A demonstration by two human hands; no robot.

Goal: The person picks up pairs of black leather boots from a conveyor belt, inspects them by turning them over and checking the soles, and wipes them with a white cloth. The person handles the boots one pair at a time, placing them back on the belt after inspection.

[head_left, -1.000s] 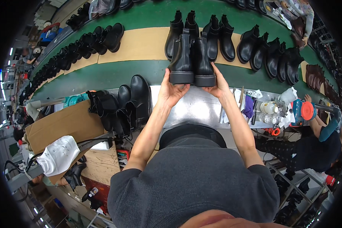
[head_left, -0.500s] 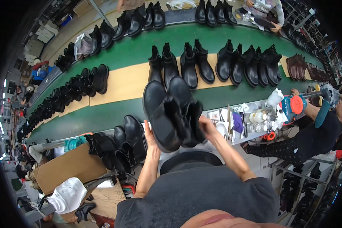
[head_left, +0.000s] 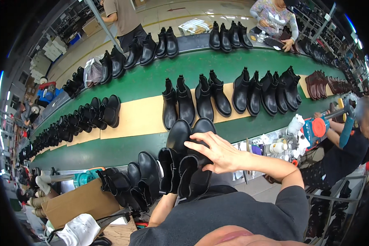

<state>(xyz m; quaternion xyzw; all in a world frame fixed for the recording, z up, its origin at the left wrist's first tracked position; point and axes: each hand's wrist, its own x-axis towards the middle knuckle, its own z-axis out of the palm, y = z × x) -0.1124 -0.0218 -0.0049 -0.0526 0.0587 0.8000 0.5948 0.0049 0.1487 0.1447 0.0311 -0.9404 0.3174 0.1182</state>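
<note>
A pair of black ankle boots is in front of my chest, toes pointing away and shafts facing me: a left boot (head_left: 178, 137) and a right boot (head_left: 201, 153). Across the instep of the right one reaches my right hand (head_left: 221, 153), fingers spread and thumb lower on its side; the fingertips lie over or close to the leather. My left forearm (head_left: 164, 209) runs up beneath the pair, and the boots hide that hand and its fingers. More black boots (head_left: 149, 172) lie just left of the pair.
Rows of black boots (head_left: 242, 92) stand on tan sheets along the green table (head_left: 147, 90). Brown boots (head_left: 315, 84) are farther right. Bottles (head_left: 278, 146) and a red-and-blue machine (head_left: 315, 127) sit right, near a co-worker (head_left: 348, 135). A cardboard sheet (head_left: 80, 201) leans at left.
The boots turned so their shaft openings face me. My right hand went from the right boot's outer side to over its instep. My left hand slipped out of sight behind them. The view tilted up.
</note>
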